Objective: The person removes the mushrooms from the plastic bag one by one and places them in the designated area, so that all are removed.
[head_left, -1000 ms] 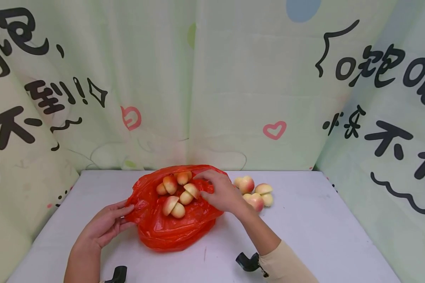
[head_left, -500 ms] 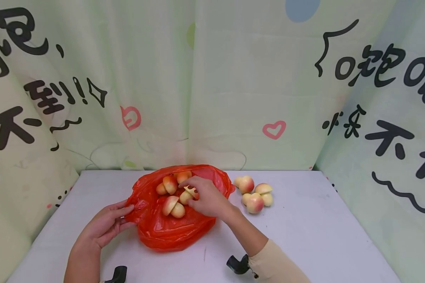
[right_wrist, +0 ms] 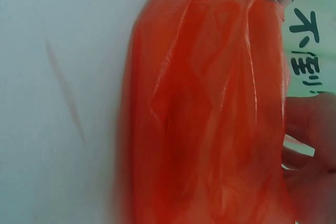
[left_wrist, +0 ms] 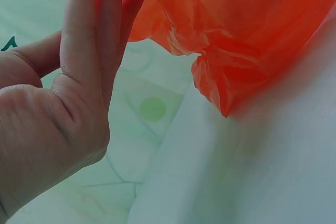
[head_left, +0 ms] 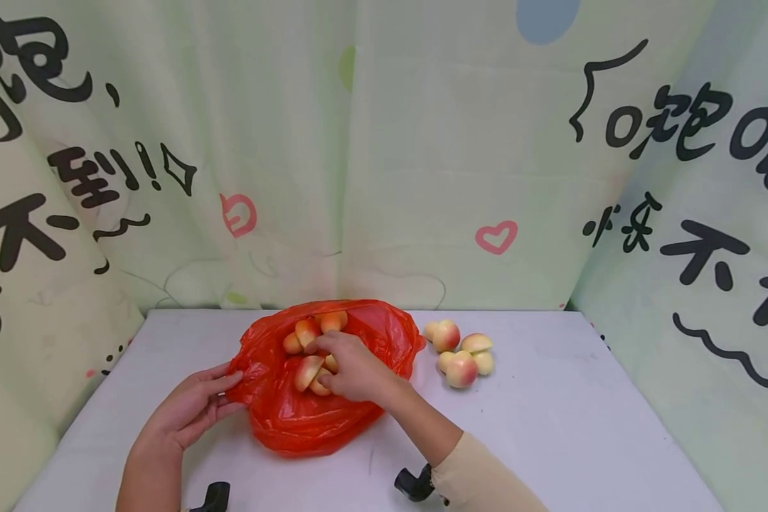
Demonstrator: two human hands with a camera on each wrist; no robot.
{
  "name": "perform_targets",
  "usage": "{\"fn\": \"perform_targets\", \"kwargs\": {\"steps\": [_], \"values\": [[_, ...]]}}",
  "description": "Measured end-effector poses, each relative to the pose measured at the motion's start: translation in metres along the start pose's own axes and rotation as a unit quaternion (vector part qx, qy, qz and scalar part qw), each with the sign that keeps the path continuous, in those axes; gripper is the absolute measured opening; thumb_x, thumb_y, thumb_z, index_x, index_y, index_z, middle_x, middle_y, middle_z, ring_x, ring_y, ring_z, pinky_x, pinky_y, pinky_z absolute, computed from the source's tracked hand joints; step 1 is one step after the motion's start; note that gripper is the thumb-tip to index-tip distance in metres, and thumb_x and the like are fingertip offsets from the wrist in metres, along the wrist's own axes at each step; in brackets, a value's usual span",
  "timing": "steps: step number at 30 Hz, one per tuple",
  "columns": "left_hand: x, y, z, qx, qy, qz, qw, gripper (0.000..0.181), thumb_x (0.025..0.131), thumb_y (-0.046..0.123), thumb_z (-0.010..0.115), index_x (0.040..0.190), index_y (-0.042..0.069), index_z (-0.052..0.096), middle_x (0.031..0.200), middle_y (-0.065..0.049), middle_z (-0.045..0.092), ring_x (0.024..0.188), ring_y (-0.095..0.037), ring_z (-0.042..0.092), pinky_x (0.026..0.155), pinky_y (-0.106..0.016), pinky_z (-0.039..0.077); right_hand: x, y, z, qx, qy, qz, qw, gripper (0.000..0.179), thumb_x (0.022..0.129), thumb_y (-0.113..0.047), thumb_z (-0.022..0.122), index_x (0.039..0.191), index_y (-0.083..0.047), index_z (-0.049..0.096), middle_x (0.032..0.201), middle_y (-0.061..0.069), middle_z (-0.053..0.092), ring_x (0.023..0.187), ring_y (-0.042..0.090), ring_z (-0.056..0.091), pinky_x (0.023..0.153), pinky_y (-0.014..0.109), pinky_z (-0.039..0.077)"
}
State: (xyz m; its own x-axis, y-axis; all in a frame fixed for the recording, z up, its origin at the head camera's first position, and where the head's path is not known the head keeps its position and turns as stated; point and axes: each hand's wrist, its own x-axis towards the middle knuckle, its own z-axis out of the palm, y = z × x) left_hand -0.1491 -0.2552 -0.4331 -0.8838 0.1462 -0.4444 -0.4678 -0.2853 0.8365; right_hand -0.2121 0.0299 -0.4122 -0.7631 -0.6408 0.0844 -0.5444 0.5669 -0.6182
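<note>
A red plastic bag [head_left: 294,427] lies on the table with its mouth spread wide. My left hand [head_left: 195,405] pinches its left rim between thumb and fingers; the left wrist view shows the fingers [left_wrist: 81,24] against the film. Inside the bag are several toy-like mushrooms with reddish-yellow caps and pale stems. My right hand [head_left: 352,366] reaches in over them, thumb and forefinger spread around the front mushroom [head_left: 307,372] and partly covering it. Another mushroom [head_left: 333,321] lies at the back, beside a left mushroom [head_left: 306,331]. In the right wrist view, the bag's side hides the right fingertips.
To the bag's right, a small group of mushrooms [head_left: 461,368] rests on the white table [head_left: 550,398]. A printed curtain [head_left: 409,178] encloses the table at the back and both sides.
My right hand has moved left from the bag's right rim, past the middle mushroom, to the front one. The left hand stays at the rim, and the mushrooms have not visibly shifted.
</note>
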Motion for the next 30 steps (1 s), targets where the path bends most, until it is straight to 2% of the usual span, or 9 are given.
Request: {"fn": "perform_targets", "kwargs": {"steps": [6,14,19,30], "values": [[0.0,0.001,0.0,0.002,-0.004,0.005,1.0,0.074,0.106,0.024,0.063,0.165,0.007,0.024,0.117,0.005,0.072,0.106,-0.015,0.074,0.095,-0.034,0.061,0.002,-0.003,0.009,-0.023,-0.004,0.012,0.9996,0.049,0.091,-0.012,0.076,0.139,-0.018,0.066,0.139,-0.001,0.062,0.131,0.02,0.052,0.096,0.028,0.056],[-0.001,0.002,-0.001,-0.001,-0.004,0.01,0.9999,0.074,0.105,0.023,0.064,0.165,0.006,0.024,0.116,0.004,0.072,0.105,-0.015,0.074,0.095,-0.034,0.061,0.004,-0.006,0.016,-0.043,-0.003,0.011,0.999,0.052,0.089,-0.01,0.079,0.139,-0.016,0.065,0.142,0.002,0.06,0.135,0.022,0.052,0.097,0.031,0.059],[-0.002,0.002,0.0,-0.001,-0.002,0.009,1.0,0.073,0.105,0.023,0.064,0.165,0.005,0.024,0.116,0.004,0.072,0.105,-0.015,0.074,0.095,-0.034,0.061,0.004,-0.005,0.018,-0.056,0.0,0.003,0.9984,0.052,0.087,-0.008,0.079,0.137,-0.013,0.066,0.14,0.003,0.061,0.134,0.022,0.052,0.096,0.029,0.058],[-0.003,0.002,0.0,-0.006,0.002,0.007,1.0,0.074,0.105,0.023,0.064,0.165,0.007,0.025,0.116,0.004,0.072,0.105,-0.015,0.075,0.094,-0.033,0.061,0.006,-0.003,0.024,-0.073,0.001,0.02,0.9971,0.054,0.084,-0.007,0.082,0.136,-0.014,0.066,0.139,0.002,0.06,0.131,0.02,0.053,0.093,0.027,0.06]]}}
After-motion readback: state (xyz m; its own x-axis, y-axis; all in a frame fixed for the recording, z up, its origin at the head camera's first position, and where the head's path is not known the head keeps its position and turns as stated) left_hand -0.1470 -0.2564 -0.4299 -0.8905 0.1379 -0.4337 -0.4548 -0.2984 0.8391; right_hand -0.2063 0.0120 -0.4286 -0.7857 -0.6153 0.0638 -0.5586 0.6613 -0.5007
